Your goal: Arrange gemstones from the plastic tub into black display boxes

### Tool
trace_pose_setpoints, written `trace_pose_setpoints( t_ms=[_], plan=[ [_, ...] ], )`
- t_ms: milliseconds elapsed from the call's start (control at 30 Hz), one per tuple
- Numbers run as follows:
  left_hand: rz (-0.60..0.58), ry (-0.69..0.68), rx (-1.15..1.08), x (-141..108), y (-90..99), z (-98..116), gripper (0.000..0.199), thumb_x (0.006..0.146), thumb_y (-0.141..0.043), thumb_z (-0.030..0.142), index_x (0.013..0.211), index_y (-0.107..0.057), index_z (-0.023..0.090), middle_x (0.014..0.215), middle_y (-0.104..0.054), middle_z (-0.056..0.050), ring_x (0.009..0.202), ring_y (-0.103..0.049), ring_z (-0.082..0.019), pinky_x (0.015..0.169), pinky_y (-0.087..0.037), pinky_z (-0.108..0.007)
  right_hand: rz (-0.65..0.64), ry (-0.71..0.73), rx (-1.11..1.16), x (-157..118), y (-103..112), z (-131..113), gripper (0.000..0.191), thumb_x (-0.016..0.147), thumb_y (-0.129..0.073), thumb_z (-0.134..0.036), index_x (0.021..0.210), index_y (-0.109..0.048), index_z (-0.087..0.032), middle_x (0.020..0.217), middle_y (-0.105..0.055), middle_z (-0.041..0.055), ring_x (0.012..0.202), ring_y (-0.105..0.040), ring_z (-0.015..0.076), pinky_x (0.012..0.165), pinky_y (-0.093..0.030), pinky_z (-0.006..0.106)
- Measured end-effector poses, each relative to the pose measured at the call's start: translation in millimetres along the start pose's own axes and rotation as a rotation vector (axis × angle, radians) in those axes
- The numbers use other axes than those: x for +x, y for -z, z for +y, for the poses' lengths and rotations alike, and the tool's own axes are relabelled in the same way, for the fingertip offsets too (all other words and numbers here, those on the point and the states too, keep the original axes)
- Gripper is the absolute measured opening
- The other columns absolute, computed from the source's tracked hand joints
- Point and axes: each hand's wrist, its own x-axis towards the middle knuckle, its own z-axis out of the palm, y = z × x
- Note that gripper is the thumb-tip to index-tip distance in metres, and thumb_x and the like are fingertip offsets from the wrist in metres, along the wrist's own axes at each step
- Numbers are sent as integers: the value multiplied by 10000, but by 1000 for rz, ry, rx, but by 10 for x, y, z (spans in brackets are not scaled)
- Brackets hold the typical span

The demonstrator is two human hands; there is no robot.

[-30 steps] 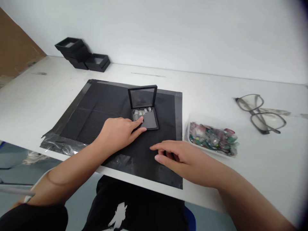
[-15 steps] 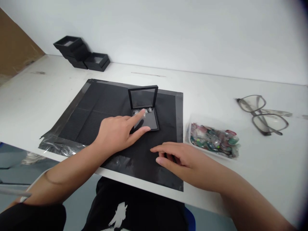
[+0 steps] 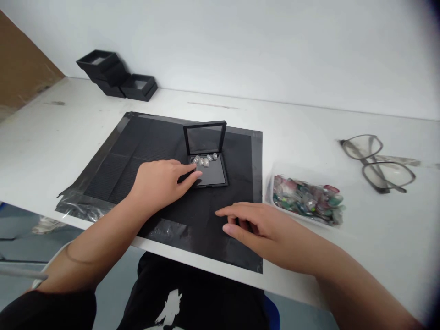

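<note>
A black hinged display case (image 3: 223, 170) stands with its clear-windowed lid (image 3: 205, 139) raised on the black mat (image 3: 237, 201). Several small, pale, marked stones (image 3: 206, 162) lie along the back of its grey inside. My left hand (image 3: 161, 183) is at the case's left side, index finger and thumb stretched apart over its edge, with nothing seen between them. Whether the fingertips touch the case I cannot tell. My right hand (image 3: 252, 227) rests over the right front of the mat, fingers loosely bent and apart, holding nothing.
Right of the mat is a clear plastic tub (image 3: 271, 195) of colourful polished stones (image 3: 309, 197). Eyeglasses (image 3: 378, 162) lie farther right on the white table (image 3: 295, 133). Black cases (image 3: 110, 75) are stacked at the back left by the wall.
My left hand has drawn back to the left from over the stones, uncovering more of them and the case's inside. My right hand has stayed in place.
</note>
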Motion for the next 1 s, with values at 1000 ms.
trace_pose_setpoints(
  t_ms=[1000],
  plan=[
    [-87, -62, -10, 12, -92, -40, 489, 1002, -393, 522, 1443, -500, 341, 972, -756, 5, 851, -727, -221, 525, -288, -292, 494, -2, -746, 734, -124, -182, 554, 1031, -312, -500, 1487, -494, -244, 976, -792, 59, 809, -741, 258, 544, -380, 314]
  ],
)
